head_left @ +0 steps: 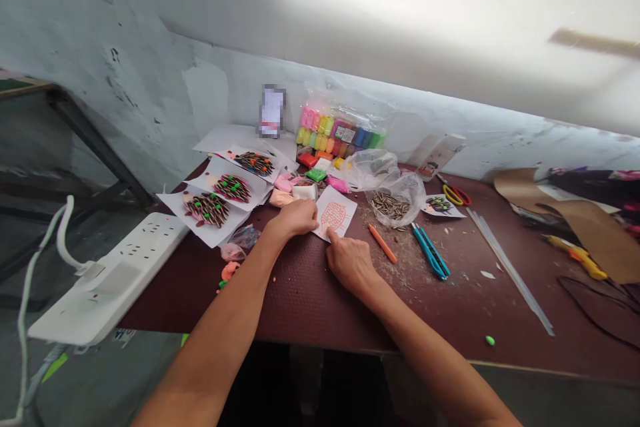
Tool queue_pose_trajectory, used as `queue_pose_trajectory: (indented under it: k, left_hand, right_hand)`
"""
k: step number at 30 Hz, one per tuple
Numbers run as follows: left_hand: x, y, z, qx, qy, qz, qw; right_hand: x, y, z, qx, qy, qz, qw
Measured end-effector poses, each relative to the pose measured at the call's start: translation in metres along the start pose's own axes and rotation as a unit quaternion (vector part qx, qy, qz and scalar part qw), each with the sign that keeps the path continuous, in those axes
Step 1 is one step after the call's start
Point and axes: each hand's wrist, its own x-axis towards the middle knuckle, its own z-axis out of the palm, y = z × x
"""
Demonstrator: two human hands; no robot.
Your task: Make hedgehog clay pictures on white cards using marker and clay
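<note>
A small white paper card (345,203) with an orange hedgehog-like outline lies on the dark red table. My left hand (299,215) is closed at the card's left edge; its fingertips are partly hidden. At the card's lower edge, my right hand (350,259) touches the paper with its index finger stretched out and the other fingers curled, holding nothing visible. An orange pen-like stick (383,243) rests right of that hand, beside a blue utility knife (431,252). Just beyond my left hand are a white clay block (305,193) and a peach one (281,198).
Several hedgehog pictures (233,187) lie at left near a white power strip (113,280). Coloured clay packs (340,135) lean at the wall. A plastic bag (393,203) holds small dark sticks. Scissors (457,195), clear glue sticks (510,270) and a yellow glue gun (577,258) are rightward.
</note>
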Motion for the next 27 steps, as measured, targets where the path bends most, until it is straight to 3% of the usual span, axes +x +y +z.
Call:
queue_pose_trajectory:
  k: [27]
  left_hand:
    - [0.0002, -0.0004, 0.0002, 0.007, 0.000, 0.002, 1.000]
  right_hand:
    - [0.0046, 0.0055, -0.0009, -0.003, -0.010, -0.016, 1.000]
